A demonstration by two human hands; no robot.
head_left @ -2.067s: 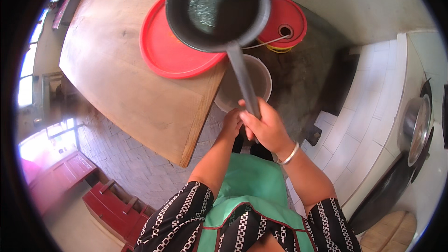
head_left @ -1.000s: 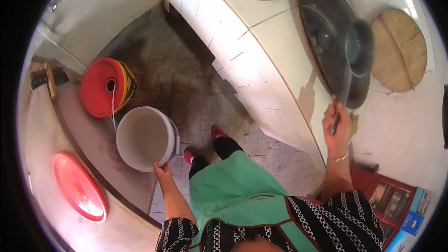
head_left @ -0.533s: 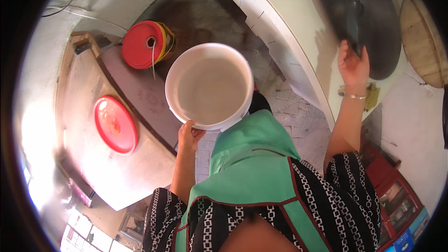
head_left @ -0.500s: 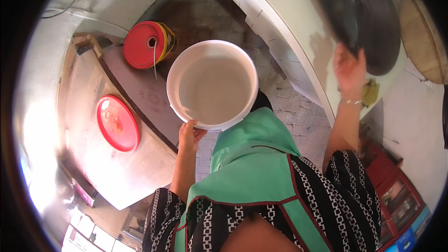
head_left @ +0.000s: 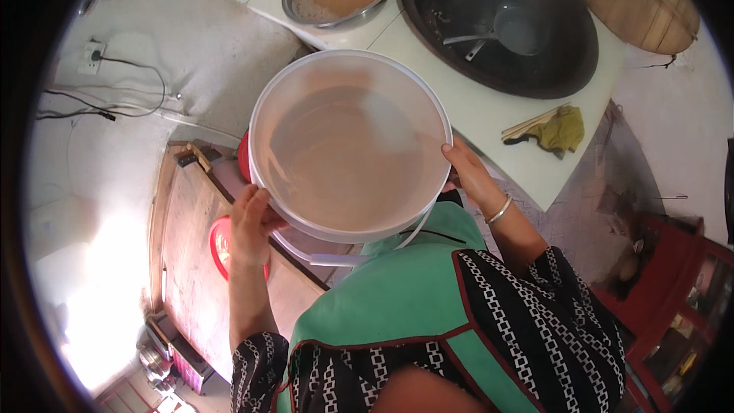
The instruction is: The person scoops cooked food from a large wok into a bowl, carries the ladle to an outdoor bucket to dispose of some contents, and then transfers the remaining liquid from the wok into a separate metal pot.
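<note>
A white plastic bucket [head_left: 348,214], with its mouth turned up toward me, is held between my two hands in front of the green apron. My left hand [head_left: 251,216] grips its rim at the lower left. On the right side of the rim, my right hand [head_left: 468,172] has its thumb over the edge, while its other fingers are partly hidden behind the wall. The bucket's handle [head_left: 336,259] hangs down on my side. Cloudy liquid seems to lie inside, though how deep I cannot tell.
Beyond the bucket, a large dark wok [head_left: 451,53] holding a ladle [head_left: 512,33] is set into the white-tiled counter [head_left: 489,130]. A metal basin [head_left: 302,9] of brownish liquid stands beside it. A green cloth [head_left: 562,130] lies near the counter's corner. Left is a wooden table [head_left: 187,252] with a red lid [head_left: 222,248].
My right hand has come from beside the wok to the bucket's rim. The bucket is now held by both hands, and the view has shifted toward the counter.
</note>
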